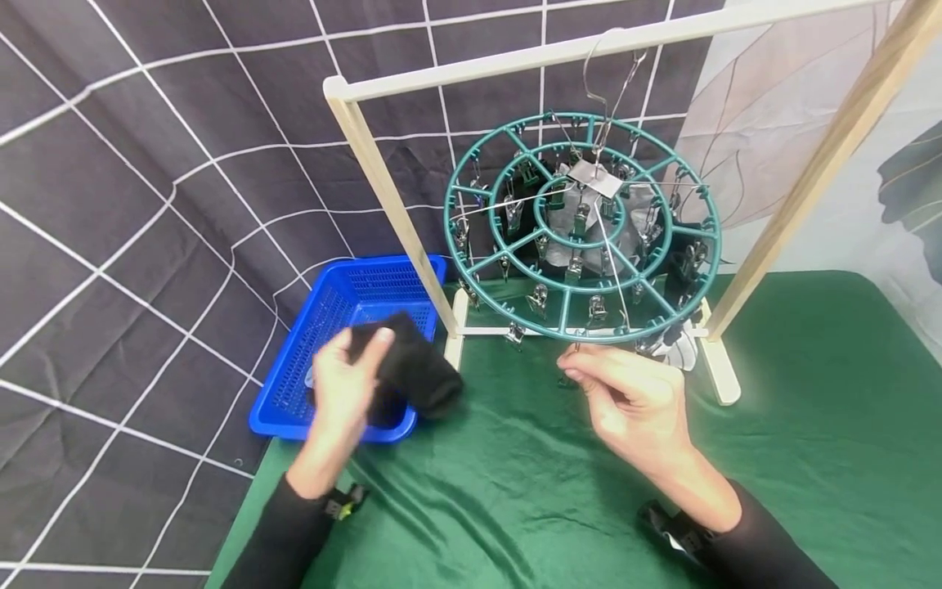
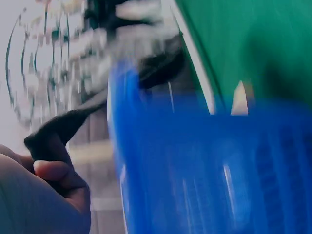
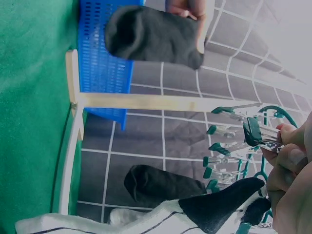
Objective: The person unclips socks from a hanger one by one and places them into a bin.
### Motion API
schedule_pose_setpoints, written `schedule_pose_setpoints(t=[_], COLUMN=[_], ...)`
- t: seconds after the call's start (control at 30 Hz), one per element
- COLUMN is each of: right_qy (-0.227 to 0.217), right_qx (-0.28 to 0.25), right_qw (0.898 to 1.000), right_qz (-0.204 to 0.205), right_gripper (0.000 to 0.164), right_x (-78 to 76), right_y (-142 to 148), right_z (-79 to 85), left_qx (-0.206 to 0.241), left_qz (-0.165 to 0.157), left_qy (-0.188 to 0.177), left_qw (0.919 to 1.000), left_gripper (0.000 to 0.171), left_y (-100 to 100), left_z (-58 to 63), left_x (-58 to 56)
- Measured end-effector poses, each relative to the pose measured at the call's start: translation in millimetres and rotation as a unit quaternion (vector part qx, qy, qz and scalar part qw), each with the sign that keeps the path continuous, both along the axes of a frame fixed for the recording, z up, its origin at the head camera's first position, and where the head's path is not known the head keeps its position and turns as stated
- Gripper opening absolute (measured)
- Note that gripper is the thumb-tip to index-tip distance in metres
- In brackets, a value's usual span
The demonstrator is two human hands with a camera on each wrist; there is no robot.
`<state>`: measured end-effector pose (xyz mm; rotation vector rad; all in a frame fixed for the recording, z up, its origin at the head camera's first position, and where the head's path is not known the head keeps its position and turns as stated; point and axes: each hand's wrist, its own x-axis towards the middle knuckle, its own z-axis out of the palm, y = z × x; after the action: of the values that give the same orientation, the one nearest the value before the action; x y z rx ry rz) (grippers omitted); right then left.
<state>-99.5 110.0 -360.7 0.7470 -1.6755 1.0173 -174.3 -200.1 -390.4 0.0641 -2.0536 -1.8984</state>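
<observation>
My left hand [image 1: 344, 388] grips a black sock [image 1: 423, 372] by one end, over the front of the blue basket [image 1: 285, 393]. In the right wrist view the same sock [image 3: 156, 36] stretches sideways from the fingers. With thumb and fingertips my right hand [image 1: 640, 401] pinches a metal clip with green tips [image 3: 252, 131], just below the near rim of the round green hanger [image 1: 567, 334]. The clip is mostly covered by the fingers in the head view. Motion blurs the left wrist view.
The hanger hangs by a hook from a pale wooden stand [image 1: 393, 200]. Several clips dangle from its rings. A dark sock [image 3: 161, 185] and a white sock with dark parts [image 3: 214, 207] hang behind. A green cloth [image 1: 500, 491] covers the table, with a grid-patterned curtain [image 1: 147, 327] at left.
</observation>
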Motion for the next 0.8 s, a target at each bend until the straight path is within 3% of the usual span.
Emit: schedule_pose_setpoints(t=[0.13, 0.37, 0.5, 0.67, 0.8], right_qy=[0.004, 0.008, 0.007, 0.012, 0.011], right_qx=[-0.004, 0.004, 0.013, 0.016, 0.018], right_qw=[1.0, 1.0, 1.0, 1.0, 1.0], right_qz=[0.008, 0.012, 0.007, 0.012, 0.018], right_gripper=[0.022, 0.021, 0.02, 0.02, 0.021], right_x=[0.3, 1.3, 2.1, 0.6, 0.0], right_y=[-1.2, -1.9, -1.0, 0.0, 0.2], right_z=[2.8, 6.3, 7.0, 3.9, 2.1], left_qx=[0.034, -0.039, -0.124, -0.221, -0.238], left_qz=[0.055, 0.081, 0.083, 0.084, 0.092], left_qy=[-0.057, -0.149, -0.17, -0.187, -0.157], left_qw=[0.9963, 0.9847, 0.9741, 0.9534, 0.9542], left_gripper=[0.04, 0.037, 0.045, 0.051, 0.05], left_y=[-44.3, -87.9, -101.7, -109.5, -107.1], left_z=[1.6, -15.8, -21.4, -22.8, -17.7], left_x=[-17.6, -27.9, -30.0, -31.1, -29.3])
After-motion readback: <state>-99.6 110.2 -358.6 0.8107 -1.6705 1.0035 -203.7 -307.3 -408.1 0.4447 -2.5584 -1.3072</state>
